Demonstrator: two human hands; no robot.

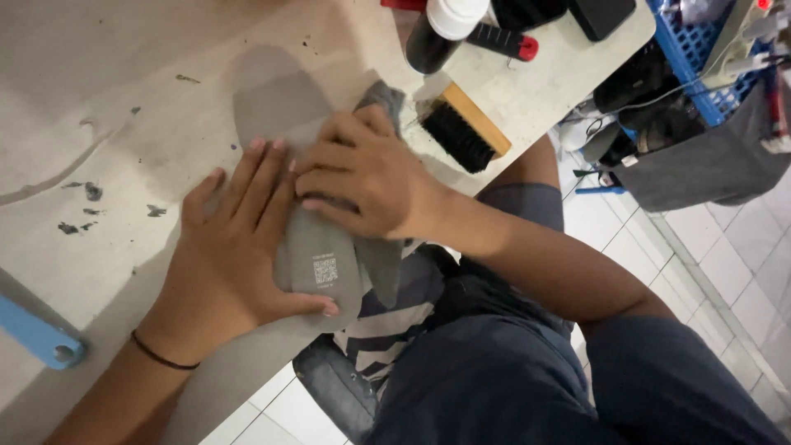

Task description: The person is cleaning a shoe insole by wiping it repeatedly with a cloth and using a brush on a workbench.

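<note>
- The grey insole [317, 247] lies on the counter [124, 91], long way pointing from the person out.
- Left hand [227, 255] lies flat, fingers [255, 177] spread, pinning it.
- Right hand [362, 177] presses a grey cloth [381, 268] on top, fingers curled.

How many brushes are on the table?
1. A wooden-backed brush with black bristles lies on the table, just past the right hand. Others may be hidden beyond the frame's top edge.

grey insole [317, 255] | laid flat on table edge, heel overhanging | grey cloth [381, 264] | pressed on it, draped down
</note>
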